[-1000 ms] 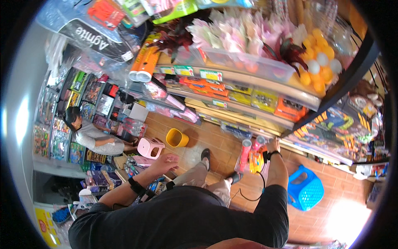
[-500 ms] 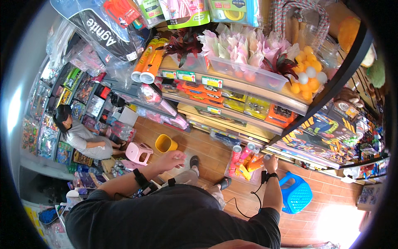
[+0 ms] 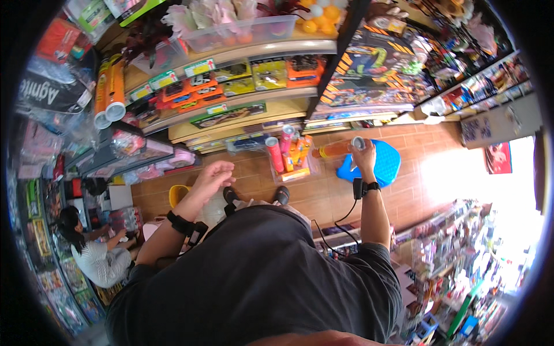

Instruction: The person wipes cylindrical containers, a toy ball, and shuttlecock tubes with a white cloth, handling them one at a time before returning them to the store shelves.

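R hand [image 3: 362, 154] fingers grasping orange tube [image 3: 333, 150], nr R edge of clear tray [image 3: 315, 167] on floor [image 3: 249, 167], by blue stool [image 3: 388, 164]. L hand [image 3: 214, 177] empty, fingers loose. Step: prob. shifting tube; next move calls for firm grip, clear of stool.

The brown plank-look floor [image 3: 412, 144] carries a clear plastic bin [image 3: 315, 166] near the shelving, a blue stool [image 3: 385, 164] to its right, a yellow bucket [image 3: 178, 196] well to its left, and two dark shoes [image 3: 282, 195]. Above it, a wooden shelf [image 3: 283, 47] bears a translucent tray [image 3: 248, 33]; the shelf board [image 3: 254, 102] below holds orange and yellow packages [image 3: 269, 75].
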The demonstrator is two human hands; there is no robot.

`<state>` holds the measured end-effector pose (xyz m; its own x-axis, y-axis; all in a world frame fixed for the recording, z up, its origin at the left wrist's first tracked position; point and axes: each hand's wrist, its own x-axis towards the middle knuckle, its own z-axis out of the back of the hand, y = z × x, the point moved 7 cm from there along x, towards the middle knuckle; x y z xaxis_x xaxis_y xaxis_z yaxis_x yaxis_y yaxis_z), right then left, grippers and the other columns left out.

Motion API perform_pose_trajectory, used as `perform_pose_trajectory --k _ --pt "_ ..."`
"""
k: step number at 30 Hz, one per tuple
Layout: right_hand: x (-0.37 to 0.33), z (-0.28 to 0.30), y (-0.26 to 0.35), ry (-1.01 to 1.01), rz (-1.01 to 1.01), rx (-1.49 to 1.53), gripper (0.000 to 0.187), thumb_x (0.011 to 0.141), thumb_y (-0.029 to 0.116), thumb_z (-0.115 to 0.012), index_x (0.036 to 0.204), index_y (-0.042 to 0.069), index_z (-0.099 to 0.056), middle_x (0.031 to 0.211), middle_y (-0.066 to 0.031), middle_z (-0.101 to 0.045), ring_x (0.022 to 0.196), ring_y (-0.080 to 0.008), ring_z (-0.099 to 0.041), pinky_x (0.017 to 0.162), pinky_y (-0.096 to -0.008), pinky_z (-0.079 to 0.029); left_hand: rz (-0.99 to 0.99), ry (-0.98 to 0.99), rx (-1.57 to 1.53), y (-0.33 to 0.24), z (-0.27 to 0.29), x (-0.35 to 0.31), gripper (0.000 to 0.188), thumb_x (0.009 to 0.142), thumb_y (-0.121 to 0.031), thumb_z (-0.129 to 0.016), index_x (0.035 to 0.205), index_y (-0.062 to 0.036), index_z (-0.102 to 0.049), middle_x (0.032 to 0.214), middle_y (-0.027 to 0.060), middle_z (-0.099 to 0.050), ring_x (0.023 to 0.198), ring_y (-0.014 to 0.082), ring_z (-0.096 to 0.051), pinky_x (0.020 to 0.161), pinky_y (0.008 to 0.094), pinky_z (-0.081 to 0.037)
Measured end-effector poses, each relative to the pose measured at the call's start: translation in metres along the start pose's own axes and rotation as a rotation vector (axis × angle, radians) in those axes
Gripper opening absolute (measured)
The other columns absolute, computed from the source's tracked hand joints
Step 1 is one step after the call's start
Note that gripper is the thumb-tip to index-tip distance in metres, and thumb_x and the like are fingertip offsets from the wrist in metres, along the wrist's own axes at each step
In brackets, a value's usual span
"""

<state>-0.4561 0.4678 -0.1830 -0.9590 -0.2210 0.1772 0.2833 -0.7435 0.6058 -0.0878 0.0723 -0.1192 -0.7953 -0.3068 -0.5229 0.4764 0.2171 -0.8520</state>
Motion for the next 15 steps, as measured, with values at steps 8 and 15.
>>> perform_pose_trajectory --k 8,15 --pt "-0.062 0.1 0.187 0.246 0.125 0.303 0.055 0.068 0.019 -0.087 0.115 -0.001 -0.065 0.106 -0.0121 -0.066 0.1 -0.0218 -0.066 0.083 -0.0343 -0.053 -0.076 0.061 0.01 0.019 0.038 -0.008 0.046 0.089 -0.019 -0.07 0.13 -0.0033 -0.054 0.125 0.0114 -0.059 0.105 0.0186 -0.062 0.081 0.031 -0.054" --pt "-0.121 0.095 0.405 0.586 0.481 0.573 0.058 0.062 0.005 -0.084 0.116 -0.001 -0.063 0.11 -0.007 -0.058 0.097 -0.0158 -0.062 0.08 -0.028 -0.054 -0.508 0.139 0.51 0.002 0.065 -0.049 0.093 0.076 -0.026 -0.085 0.15 -0.0055 -0.033 0.143 0.0177 -0.045 0.132 0.0281 -0.046 0.108 0.0409 -0.041"
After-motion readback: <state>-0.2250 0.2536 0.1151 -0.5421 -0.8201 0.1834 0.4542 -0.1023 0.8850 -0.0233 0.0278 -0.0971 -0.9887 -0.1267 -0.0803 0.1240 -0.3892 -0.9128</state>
